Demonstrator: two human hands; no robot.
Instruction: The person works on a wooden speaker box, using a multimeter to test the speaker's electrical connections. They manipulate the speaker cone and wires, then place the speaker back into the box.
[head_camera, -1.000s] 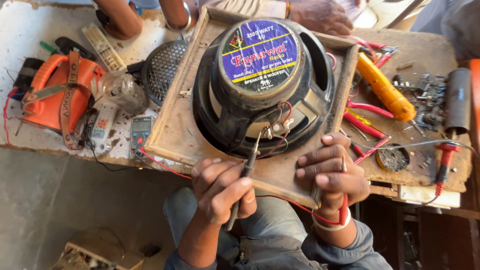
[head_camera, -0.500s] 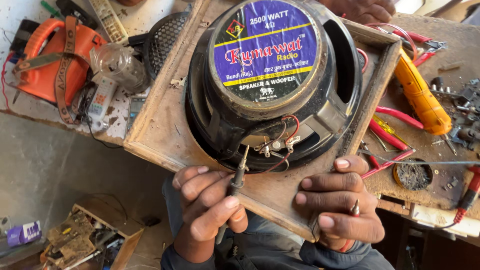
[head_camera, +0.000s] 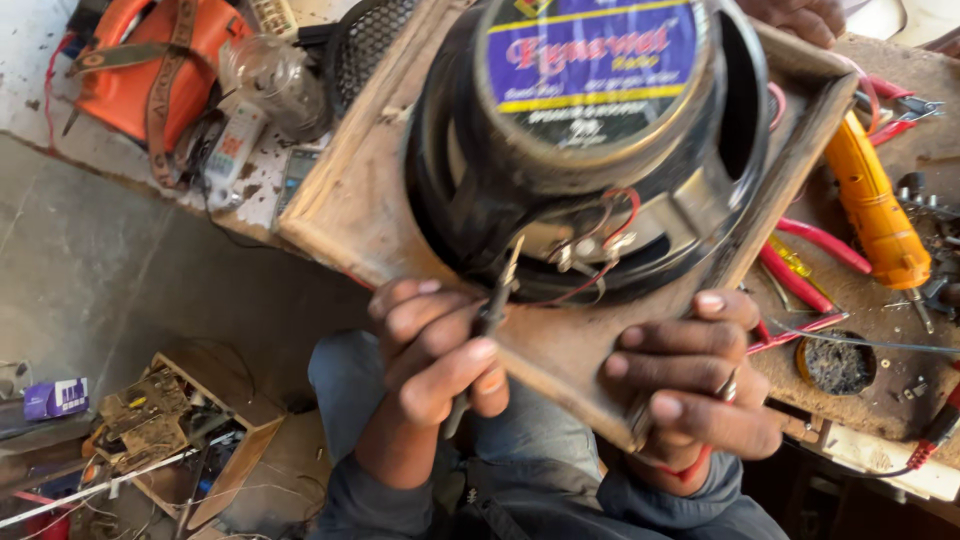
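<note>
Since a moment ago we have leaned closer: our left hand (head_camera: 440, 350) pinches a thin dark soldering tool (head_camera: 487, 320) at the terminals, right hand (head_camera: 690, 390) clamps the wooden frame's (head_camera: 360, 190) six-o'clock corner. The big black loudspeaker (head_camera: 590, 130) looks heavy, its wires fragile; grip the frame.

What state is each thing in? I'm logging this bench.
Speaker: magnet side up, mounted in board.
Board: tilted, corner off the bench.
Left hand: grips tool.
Tool: tip at speaker terminals.
Right hand: clamps board edge.
Wires: attached at terminals.
Yellow tool: lying on bench.
</note>
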